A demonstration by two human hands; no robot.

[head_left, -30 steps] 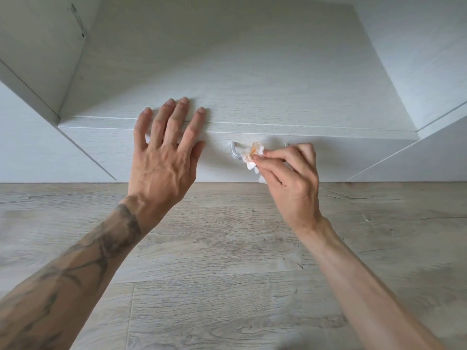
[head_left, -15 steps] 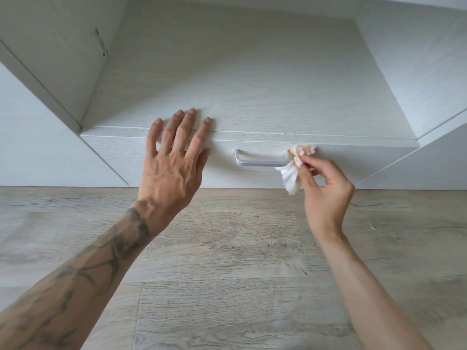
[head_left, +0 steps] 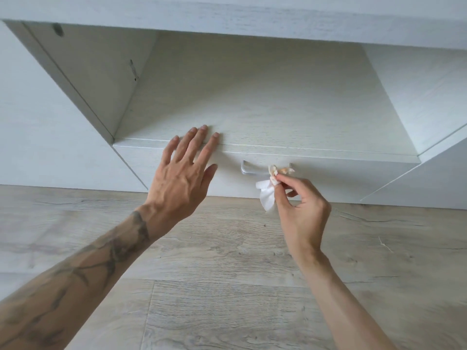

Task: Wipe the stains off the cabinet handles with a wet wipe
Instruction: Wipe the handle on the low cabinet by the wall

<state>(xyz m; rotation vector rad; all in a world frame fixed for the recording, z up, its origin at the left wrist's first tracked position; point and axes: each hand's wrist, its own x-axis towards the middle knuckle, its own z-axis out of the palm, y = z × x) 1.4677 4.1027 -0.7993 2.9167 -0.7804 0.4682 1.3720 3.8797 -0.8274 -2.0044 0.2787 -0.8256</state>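
Wood-look floor (head_left: 227, 286): lying nearest, under both forearms.
Right hand (head_left: 300, 208): pinching the wet wipe (head_left: 267, 198) between thumb and fingertips.
Wet wipe: bunching in that pinch, its orange-stained tip touching the handle (head_left: 252, 172) just above the pinch, its white tail hanging below.
Handle: running left from the pinch. The bare left stretch is looking clean, while the right end is hiding behind the wipe.
Left hand (head_left: 180, 176): lying flat, fingers spread, pressing on the drawer front (head_left: 353, 175), well left of the pinch.
Progress: judging by the stained wipe, this handle is looking mostly done, with its right end likely needing a pass. No other handles are showing.
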